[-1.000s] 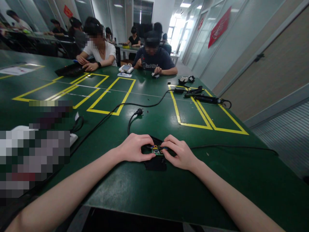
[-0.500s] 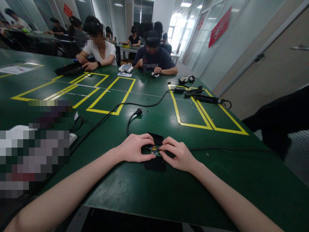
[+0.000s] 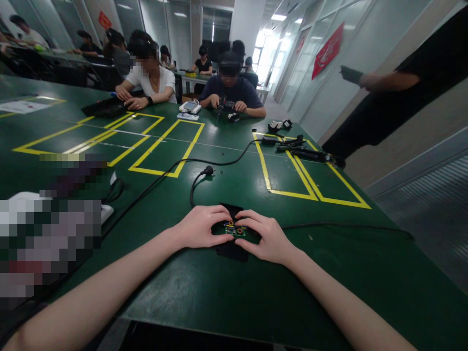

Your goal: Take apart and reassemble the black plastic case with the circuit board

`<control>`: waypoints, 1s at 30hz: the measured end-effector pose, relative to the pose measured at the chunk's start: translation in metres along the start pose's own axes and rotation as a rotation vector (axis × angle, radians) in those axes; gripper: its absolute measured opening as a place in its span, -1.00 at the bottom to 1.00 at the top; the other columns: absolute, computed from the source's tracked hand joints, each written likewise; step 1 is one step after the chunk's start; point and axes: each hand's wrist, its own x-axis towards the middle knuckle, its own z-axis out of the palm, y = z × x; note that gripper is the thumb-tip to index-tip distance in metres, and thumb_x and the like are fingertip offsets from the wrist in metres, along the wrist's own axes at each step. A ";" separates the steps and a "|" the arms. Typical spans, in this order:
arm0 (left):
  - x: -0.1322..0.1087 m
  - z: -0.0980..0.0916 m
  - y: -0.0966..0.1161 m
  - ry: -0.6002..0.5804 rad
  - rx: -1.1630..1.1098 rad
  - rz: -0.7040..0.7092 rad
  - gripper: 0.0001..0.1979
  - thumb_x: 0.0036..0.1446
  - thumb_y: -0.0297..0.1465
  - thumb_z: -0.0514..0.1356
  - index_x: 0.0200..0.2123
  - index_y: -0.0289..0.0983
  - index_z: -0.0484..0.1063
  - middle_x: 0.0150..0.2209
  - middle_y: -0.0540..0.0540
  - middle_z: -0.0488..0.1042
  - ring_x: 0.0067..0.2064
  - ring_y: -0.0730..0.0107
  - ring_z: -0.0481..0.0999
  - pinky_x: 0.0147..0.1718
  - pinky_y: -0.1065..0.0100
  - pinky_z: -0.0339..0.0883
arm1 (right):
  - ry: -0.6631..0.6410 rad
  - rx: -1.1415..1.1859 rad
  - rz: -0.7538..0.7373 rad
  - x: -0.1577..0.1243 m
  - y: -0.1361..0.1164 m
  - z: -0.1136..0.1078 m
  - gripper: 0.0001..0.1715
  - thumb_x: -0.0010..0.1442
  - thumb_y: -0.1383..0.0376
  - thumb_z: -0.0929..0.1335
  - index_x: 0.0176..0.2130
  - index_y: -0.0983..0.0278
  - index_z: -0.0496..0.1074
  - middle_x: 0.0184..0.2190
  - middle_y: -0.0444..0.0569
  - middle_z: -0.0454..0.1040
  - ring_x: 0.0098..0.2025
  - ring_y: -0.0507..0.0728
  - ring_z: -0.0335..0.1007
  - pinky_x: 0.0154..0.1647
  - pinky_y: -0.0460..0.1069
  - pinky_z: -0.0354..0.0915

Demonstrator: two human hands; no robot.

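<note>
A small green circuit board with copper-coloured coils and thin wires lies between my hands near the table's front edge. My left hand grips its left part, thumb on the near side and fingers on the far side. From the right, my right hand curls round the board, thumb and fingers at its near and far edges. Black plastic casing shows below the board, and more of it beyond my fingers; my hands hide the rest. A black cord with a plug runs out from behind my left hand.
A long black cable crosses the green table. Black tools lie at the right, by yellow tape outlines. White devices stand across the table, where two co-workers handle parts. At the right edge stands a person in dark clothes.
My right hand's fingers have spread further over the board, and a second coil now shows. A person at the right has come further into view, holding a dark flat object.
</note>
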 end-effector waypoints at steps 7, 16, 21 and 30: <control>0.000 0.000 -0.002 0.041 -0.008 0.023 -0.80 0.34 -0.28 0.22 -0.10 -0.24 0.58 -0.04 -0.16 0.60 -0.02 0.22 0.61 -0.03 0.26 0.52 | 0.030 0.001 0.103 0.001 -0.004 0.005 -0.79 0.27 0.30 0.41 -0.07 0.19 0.48 0.00 0.06 0.60 -0.09 0.18 0.63 -0.12 0.04 0.56; 0.000 0.004 -0.009 0.087 0.046 -0.027 -0.80 0.39 -0.41 0.14 -0.07 -0.25 0.57 -0.06 -0.15 0.56 -0.03 0.26 0.59 -0.03 0.27 0.52 | 0.024 -0.003 0.169 -0.001 0.006 0.000 -0.63 0.24 0.34 0.39 0.05 0.20 0.45 -0.05 0.03 0.63 -0.10 0.18 0.63 -0.10 0.04 0.55; 0.000 0.005 -0.009 0.088 0.072 -0.067 -0.81 0.37 -0.42 0.15 -0.06 -0.26 0.56 -0.05 -0.15 0.52 -0.07 0.27 0.59 -0.08 0.29 0.53 | 0.025 -0.021 0.218 -0.002 0.007 0.000 -0.60 0.27 0.31 0.40 0.10 0.22 0.46 -0.01 0.03 0.63 -0.10 0.17 0.63 -0.07 0.04 0.55; 0.000 0.004 -0.004 0.076 0.038 -0.076 -0.73 0.33 -0.29 0.23 0.02 -0.25 0.54 0.02 -0.19 0.50 0.01 0.18 0.59 0.00 0.20 0.54 | 0.058 -0.079 0.187 -0.004 0.012 0.003 -0.61 0.27 0.30 0.42 0.10 0.21 0.51 -0.07 0.04 0.65 -0.11 0.22 0.59 -0.10 0.09 0.55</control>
